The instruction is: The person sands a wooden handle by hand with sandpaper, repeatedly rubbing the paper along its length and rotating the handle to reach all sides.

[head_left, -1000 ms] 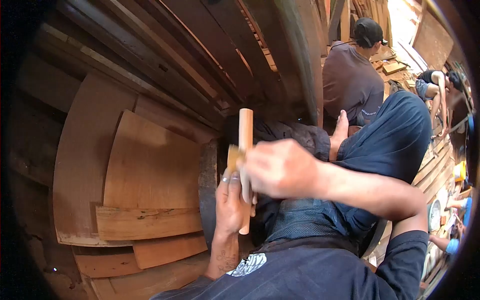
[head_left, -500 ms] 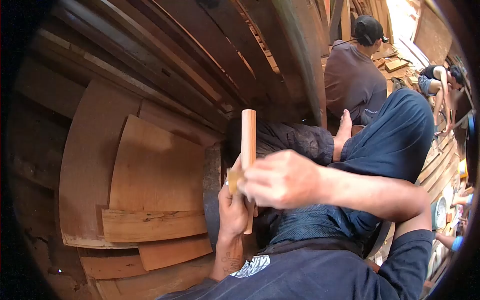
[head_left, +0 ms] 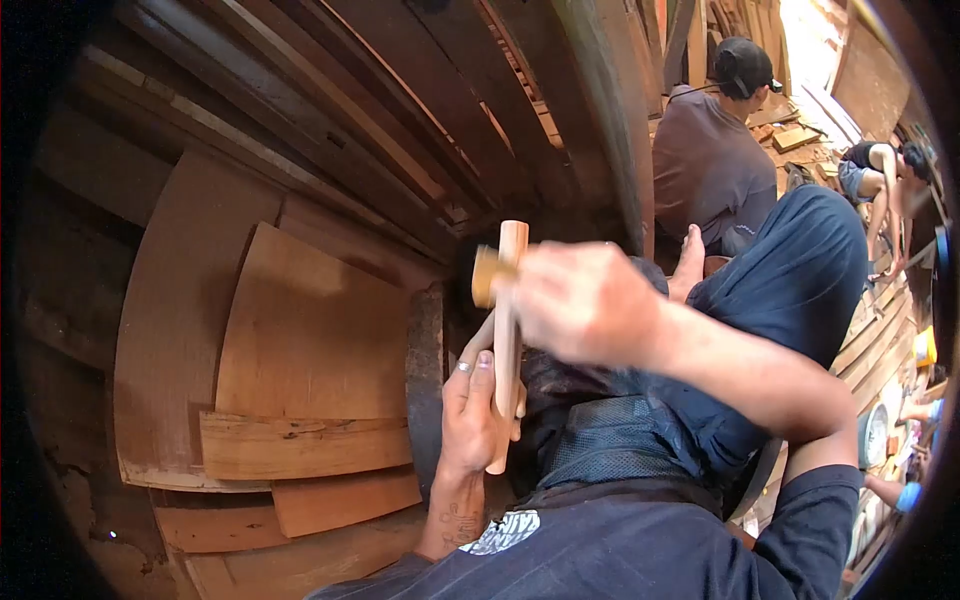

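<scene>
A smooth, pale wooden rod (head_left: 507, 345) stands nearly lengthwise in front of my body. My left hand (head_left: 468, 415), with a ring on one finger, is wrapped round its lower half. My right hand (head_left: 585, 305), blurred by motion, is closed near the rod's upper end. From its fingers sticks out a yellowish-brown piece of sandpaper (head_left: 487, 277), lying against the rod near the top. My right fingertips are partly smeared, and part of the rod is hidden behind them.
Flat wooden boards (head_left: 310, 330) lie stacked at the left. Long dark planks (head_left: 330, 110) lean above. A person in a cap (head_left: 712, 150) sits ahead with their back turned; another person (head_left: 880, 170) bends over at the far right. Wood scraps (head_left: 795, 138) litter the ground.
My right hand has moved up along the rod with the sandpaper, from about its middle to near its top. My left hand still grips the lower part.
</scene>
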The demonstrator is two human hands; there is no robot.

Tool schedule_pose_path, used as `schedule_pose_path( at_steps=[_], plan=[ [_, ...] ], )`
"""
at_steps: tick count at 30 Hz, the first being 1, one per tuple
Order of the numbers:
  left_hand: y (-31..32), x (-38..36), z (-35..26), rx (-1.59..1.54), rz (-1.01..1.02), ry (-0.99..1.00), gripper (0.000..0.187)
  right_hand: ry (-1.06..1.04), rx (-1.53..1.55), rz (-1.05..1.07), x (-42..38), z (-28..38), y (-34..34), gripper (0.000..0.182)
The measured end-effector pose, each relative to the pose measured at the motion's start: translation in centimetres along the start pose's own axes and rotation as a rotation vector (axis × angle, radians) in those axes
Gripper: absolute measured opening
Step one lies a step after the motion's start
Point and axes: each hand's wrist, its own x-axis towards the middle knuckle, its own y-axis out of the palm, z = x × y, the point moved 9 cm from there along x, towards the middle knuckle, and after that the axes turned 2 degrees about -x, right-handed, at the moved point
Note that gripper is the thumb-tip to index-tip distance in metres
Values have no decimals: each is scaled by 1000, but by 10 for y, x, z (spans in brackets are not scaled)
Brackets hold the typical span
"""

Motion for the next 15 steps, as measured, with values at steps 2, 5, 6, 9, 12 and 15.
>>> schedule_pose_path(
  at_steps=[2,5,6,9,12,15],
  plan=[
    [3,0,-1,2,9,-6,50,55,-24,-137,2,-24,-8,18],
    [-9,1,9,-92,-26,-4,49,-20,88,-62,-9,12,5,23],
    [-11,2,8,-77,-13,16,49,-70,196,-19,-13,29,13,24],
    [-5,-1,0,-42,-18,87,50,-211,210,28,-16,45,9,23],
    [3,0,2,-43,30,-13,51,-4,-23,-84,-2,-8,-3,17],
    [4,2,5,-90,27,9,50,11,29,-69,-5,-10,-1,23]
  ],
)
